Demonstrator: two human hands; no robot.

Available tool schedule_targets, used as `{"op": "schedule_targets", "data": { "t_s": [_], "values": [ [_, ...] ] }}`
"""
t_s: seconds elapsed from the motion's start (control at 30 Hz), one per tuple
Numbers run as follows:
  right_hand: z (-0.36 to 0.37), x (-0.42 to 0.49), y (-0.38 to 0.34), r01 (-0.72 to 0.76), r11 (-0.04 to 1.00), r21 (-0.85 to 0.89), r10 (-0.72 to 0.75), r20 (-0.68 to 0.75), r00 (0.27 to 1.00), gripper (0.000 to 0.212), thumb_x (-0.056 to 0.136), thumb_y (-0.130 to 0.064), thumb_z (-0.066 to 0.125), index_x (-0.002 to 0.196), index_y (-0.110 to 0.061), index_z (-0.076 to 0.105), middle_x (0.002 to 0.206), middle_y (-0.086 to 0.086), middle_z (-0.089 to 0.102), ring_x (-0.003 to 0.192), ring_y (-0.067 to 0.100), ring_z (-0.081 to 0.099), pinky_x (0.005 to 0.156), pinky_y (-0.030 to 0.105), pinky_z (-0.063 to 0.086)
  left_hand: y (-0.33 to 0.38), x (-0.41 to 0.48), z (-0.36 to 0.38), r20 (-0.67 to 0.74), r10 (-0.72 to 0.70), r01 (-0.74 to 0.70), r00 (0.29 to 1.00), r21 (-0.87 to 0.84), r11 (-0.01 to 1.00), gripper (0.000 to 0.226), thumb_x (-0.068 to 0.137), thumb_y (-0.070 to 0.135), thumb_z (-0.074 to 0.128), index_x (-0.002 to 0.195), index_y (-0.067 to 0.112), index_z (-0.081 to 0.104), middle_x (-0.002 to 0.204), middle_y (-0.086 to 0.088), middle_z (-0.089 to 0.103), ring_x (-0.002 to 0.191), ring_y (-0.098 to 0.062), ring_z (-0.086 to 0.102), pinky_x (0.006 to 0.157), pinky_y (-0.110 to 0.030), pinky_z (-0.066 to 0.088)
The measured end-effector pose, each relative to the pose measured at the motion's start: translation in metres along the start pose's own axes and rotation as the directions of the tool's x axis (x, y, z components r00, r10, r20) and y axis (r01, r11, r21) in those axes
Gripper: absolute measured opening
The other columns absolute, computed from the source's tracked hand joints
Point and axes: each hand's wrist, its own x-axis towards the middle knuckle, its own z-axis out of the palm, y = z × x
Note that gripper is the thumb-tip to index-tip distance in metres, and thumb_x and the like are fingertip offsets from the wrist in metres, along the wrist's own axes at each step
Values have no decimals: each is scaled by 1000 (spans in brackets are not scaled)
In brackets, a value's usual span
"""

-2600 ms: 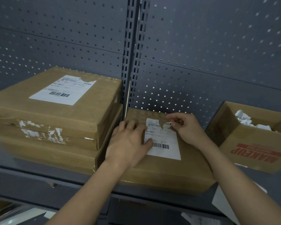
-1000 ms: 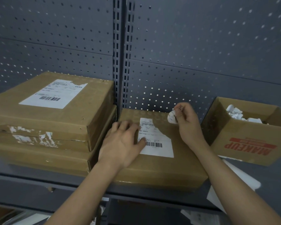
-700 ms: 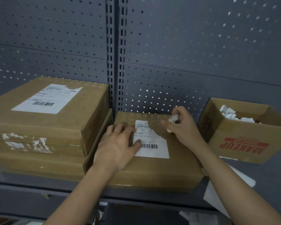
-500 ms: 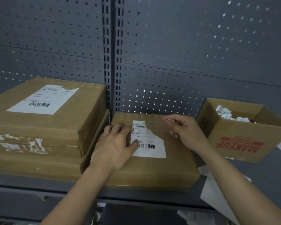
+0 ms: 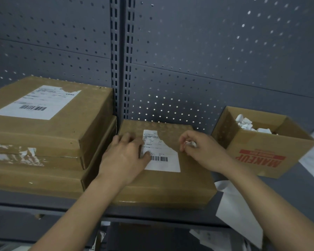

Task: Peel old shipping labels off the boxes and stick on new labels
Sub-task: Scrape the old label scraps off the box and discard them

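I saw a grey pegboard wall (image 5: 207, 51) behind a metal shelf (image 5: 43, 207), its slotted upright post (image 5: 120, 57) running down between the panels.

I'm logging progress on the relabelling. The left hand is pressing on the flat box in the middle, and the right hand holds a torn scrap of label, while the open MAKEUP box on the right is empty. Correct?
Not quite. The head view shows the MAKEUP box is not empty: crumpled white paper scraps lie inside. The rest holds: the left hand presses on the flat box and the right hand pinches a torn label scrap.

Inverted "MAKEUP" on open carton (image 5: 261, 153)
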Motion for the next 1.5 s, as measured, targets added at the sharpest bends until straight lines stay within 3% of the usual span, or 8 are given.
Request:
{"op": "schedule_targets", "data": {
  "t_s": [0.23, 0.5, 0.7, 0.93, 1.13, 1.23, 1.4, 1.5],
  "values": [
    [3, 5, 5, -66, 998, -6, 66, 24, 997, 23, 99, -19, 56, 110, -30, 72, 80, -13, 67, 73, -3, 61, 64, 10, 40, -1, -4, 3, -35, 9, -9, 999, -11, 1000, 47, 94, 54, 44, 135, 32, 48, 142, 7, 41, 128, -20, 34, 96, -38, 45],
    [1, 9, -9, -59, 994, -93, 63, 36, 997, 6, 90, -27, 68, 90, -32, 72, 95, -12, 68, 93, 2, 59, 81, 25, 50, -3, -4, 2, -37, 15, -16, 999, -27, 1000, 45, 94, 54, 45, 134, 32, 50, 141, 6, 41, 127, -19, 33, 96, -37, 43],
    [1, 5, -22, -97, 991, -93, 98, 11, 995, 13, 90, -18, 67, 85, -29, 66, 80, -11, 67, 79, -3, 60, 65, 15, 41, -4, -4, 2, -38, 23, -24, 999, -29, 999, 45, 94, 54, 45, 133, 32, 50, 139, 7, 41, 125, -19, 33, 94, -37, 44],
    [13, 2, -29, -176, 976, -131, 170, -57, 984, 21, 92, -14, 60, 79, -32, 60, 96, 4, 63, 97, 16, 58, 75, 29, 49, -3, -6, 3, -47, 16, -17, 999, -29, 999, 45, 94, 54, 44, 133, 31, 50, 135, 6, 44, 123, -18, 35, 94, -36, 43],
    [20, 0, -38, -201, 968, -147, 184, -118, 976, 18, 91, -9, 59, 84, -24, 67, 96, 3, 65, 95, 16, 58, 72, 26, 47, -2, -5, 4, -54, 18, -19, 998, -22, 1000, 47, 94, 53, 45, 134, 29, 50, 137, 5, 44, 126, -20, 34, 96, -36, 43],
    [18, -1, -41, -209, 974, -84, 204, -72, 976, 16, 89, -11, 63, 81, -25, 67, 93, 0, 68, 92, 15, 63, 83, 30, 52, -2, -5, 4, -52, 21, -22, 998, -18, 1000, 47, 94, 53, 45, 134, 29, 50, 138, 5, 43, 126, -20, 34, 96, -36, 42],
    [10, -3, -31, -265, 964, 30, 266, -151, 952, 13, 89, -13, 66, 84, -24, 69, 81, -2, 72, 78, 6, 67, 79, 32, 58, -3, -6, 4, -54, 25, -26, 998, -20, 999, 46, 95, 53, 44, 134, 29, 50, 138, 5, 43, 126, -20, 34, 96, -35, 43],
    [13, -2, -34, -268, 962, -48, 260, -135, 956, 15, 91, -13, 62, 84, -26, 68, 88, 0, 70, 92, 14, 64, 83, 33, 54, -3, -6, 3, -54, 23, -24, 998, -17, 1000, 46, 95, 53, 44, 134, 29, 50, 138, 5, 44, 126, -20, 35, 96, -35, 43]
  ]
}}
